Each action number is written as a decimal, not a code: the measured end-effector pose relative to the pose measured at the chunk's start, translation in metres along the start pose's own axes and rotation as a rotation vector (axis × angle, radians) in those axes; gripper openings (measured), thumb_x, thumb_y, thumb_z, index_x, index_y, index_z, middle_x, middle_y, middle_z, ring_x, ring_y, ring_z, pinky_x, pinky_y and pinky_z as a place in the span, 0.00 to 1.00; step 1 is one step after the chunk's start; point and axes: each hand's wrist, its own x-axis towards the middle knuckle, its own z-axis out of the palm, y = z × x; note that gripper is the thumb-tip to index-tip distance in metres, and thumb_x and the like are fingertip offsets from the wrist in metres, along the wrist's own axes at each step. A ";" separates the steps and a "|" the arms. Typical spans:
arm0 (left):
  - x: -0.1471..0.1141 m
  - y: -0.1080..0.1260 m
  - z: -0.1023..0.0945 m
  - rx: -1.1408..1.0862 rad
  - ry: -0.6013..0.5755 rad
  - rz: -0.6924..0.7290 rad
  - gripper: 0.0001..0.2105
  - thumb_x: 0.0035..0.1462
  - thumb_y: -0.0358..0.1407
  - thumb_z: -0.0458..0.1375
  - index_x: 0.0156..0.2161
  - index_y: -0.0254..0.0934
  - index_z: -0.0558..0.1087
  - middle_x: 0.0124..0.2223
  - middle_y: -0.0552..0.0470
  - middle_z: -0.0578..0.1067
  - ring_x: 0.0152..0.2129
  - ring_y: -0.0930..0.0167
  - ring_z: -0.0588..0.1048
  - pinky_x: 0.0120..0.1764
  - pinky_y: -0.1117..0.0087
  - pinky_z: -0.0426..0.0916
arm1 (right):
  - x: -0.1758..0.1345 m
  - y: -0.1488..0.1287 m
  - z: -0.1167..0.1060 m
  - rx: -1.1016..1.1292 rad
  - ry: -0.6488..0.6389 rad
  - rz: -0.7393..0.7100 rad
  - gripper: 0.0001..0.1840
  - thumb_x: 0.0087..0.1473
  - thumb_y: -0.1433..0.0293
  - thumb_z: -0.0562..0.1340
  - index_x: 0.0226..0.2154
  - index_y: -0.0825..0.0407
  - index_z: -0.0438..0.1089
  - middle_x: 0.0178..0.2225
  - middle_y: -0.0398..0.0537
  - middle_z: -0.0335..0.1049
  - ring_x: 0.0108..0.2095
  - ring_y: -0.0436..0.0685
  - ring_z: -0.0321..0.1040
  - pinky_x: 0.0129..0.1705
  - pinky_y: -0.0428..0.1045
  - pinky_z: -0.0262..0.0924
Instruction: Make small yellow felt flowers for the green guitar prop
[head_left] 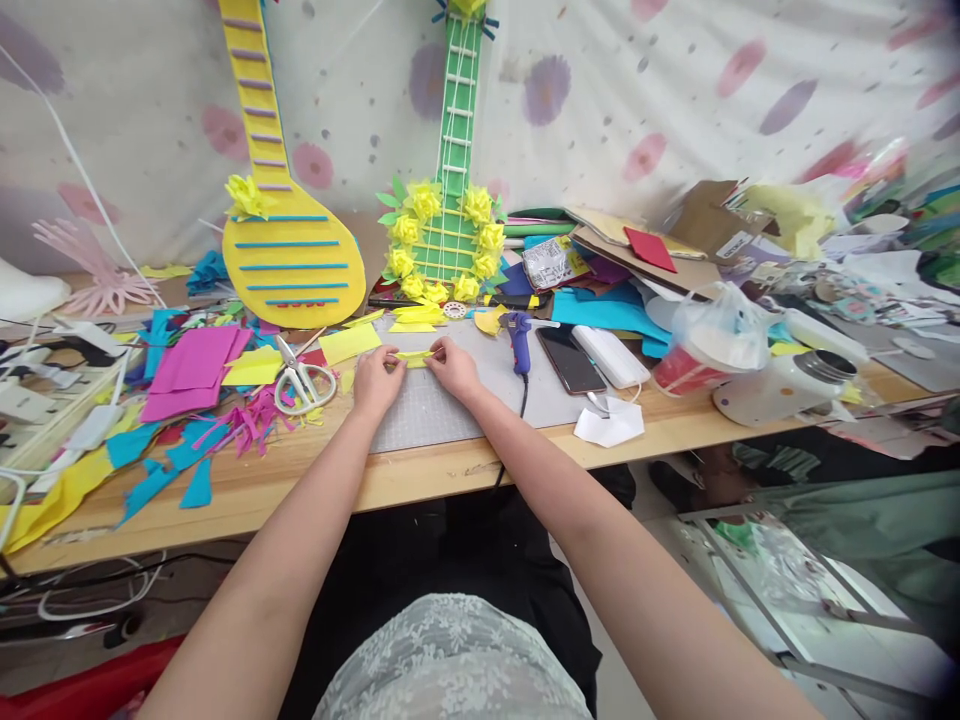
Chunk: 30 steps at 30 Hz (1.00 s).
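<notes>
Between my two hands a narrow strip of yellow paper is stretched just above the grey cutting mat. My left hand pinches its left end, and my right hand pinches the right end. Right of my right hand lies a purple glue gun, its cord trailing toward the table edge. White-handled scissors rest left of my left hand, beside yellow paper pieces. Behind my hands stands a green paper instrument ringed with yellow paper flowers.
A yellow paper instrument leans against the back sheet. Magenta paper and blue scraps cover the left side. A phone, a power bank, a bagged cup and a white bottle stand or lie at right.
</notes>
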 end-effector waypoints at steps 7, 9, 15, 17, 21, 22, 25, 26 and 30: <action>0.000 0.005 0.001 -0.007 0.009 -0.072 0.13 0.51 0.36 0.57 0.43 0.38 0.69 0.36 0.51 0.78 0.39 0.66 0.72 0.43 0.65 0.63 | -0.004 -0.010 0.008 -0.069 0.064 0.031 0.09 0.54 0.69 0.57 0.40 0.49 0.61 0.35 0.45 0.74 0.37 0.55 0.69 0.38 0.49 0.58; -0.001 0.007 0.001 0.017 0.023 -0.090 0.13 0.50 0.36 0.57 0.43 0.39 0.68 0.36 0.51 0.78 0.41 0.64 0.71 0.43 0.64 0.63 | -0.005 -0.011 0.009 -0.100 0.066 0.020 0.09 0.55 0.69 0.56 0.41 0.50 0.60 0.35 0.46 0.73 0.38 0.55 0.69 0.38 0.49 0.58; -0.005 0.011 0.000 0.053 0.058 -0.083 0.15 0.50 0.34 0.56 0.44 0.40 0.65 0.36 0.52 0.77 0.45 0.61 0.68 0.44 0.62 0.62 | -0.006 -0.010 0.012 -0.191 0.084 -0.015 0.10 0.55 0.69 0.55 0.41 0.51 0.59 0.35 0.48 0.72 0.38 0.56 0.68 0.40 0.50 0.58; -0.005 0.012 0.000 0.053 0.057 -0.085 0.15 0.50 0.33 0.56 0.45 0.41 0.65 0.36 0.51 0.77 0.46 0.61 0.67 0.44 0.62 0.62 | -0.006 -0.010 0.012 -0.202 0.087 -0.019 0.10 0.55 0.69 0.55 0.41 0.52 0.60 0.35 0.49 0.72 0.39 0.56 0.68 0.40 0.50 0.58; -0.004 0.011 0.001 0.056 0.052 -0.079 0.15 0.50 0.33 0.56 0.45 0.40 0.64 0.36 0.50 0.76 0.46 0.61 0.67 0.45 0.61 0.62 | -0.007 -0.011 0.011 -0.207 0.095 -0.021 0.09 0.55 0.69 0.56 0.41 0.52 0.60 0.35 0.49 0.73 0.38 0.56 0.68 0.40 0.50 0.58; -0.004 0.010 0.001 0.058 0.054 -0.077 0.15 0.51 0.33 0.55 0.45 0.40 0.64 0.36 0.50 0.76 0.46 0.61 0.67 0.46 0.61 0.62 | -0.007 -0.012 0.011 -0.210 0.095 -0.021 0.09 0.55 0.69 0.56 0.41 0.52 0.60 0.35 0.49 0.73 0.38 0.56 0.68 0.39 0.49 0.58; -0.004 0.009 0.003 0.064 0.061 -0.074 0.15 0.51 0.33 0.55 0.45 0.40 0.64 0.36 0.50 0.76 0.46 0.61 0.67 0.46 0.61 0.61 | -0.008 -0.013 0.010 -0.231 0.090 -0.019 0.08 0.56 0.69 0.55 0.41 0.52 0.61 0.35 0.49 0.72 0.38 0.57 0.68 0.39 0.50 0.58; -0.005 0.009 0.003 0.067 0.061 -0.075 0.15 0.50 0.32 0.55 0.45 0.40 0.64 0.36 0.51 0.76 0.46 0.61 0.67 0.46 0.61 0.61 | -0.008 -0.014 0.010 -0.240 0.088 -0.019 0.08 0.56 0.69 0.55 0.41 0.52 0.61 0.36 0.50 0.72 0.38 0.57 0.68 0.39 0.50 0.58; -0.006 0.010 0.002 0.079 0.061 -0.067 0.14 0.50 0.31 0.55 0.45 0.40 0.64 0.36 0.51 0.76 0.46 0.61 0.67 0.45 0.62 0.62 | -0.008 -0.015 0.009 -0.276 0.079 -0.018 0.08 0.56 0.68 0.55 0.39 0.52 0.62 0.36 0.51 0.72 0.38 0.57 0.68 0.39 0.50 0.58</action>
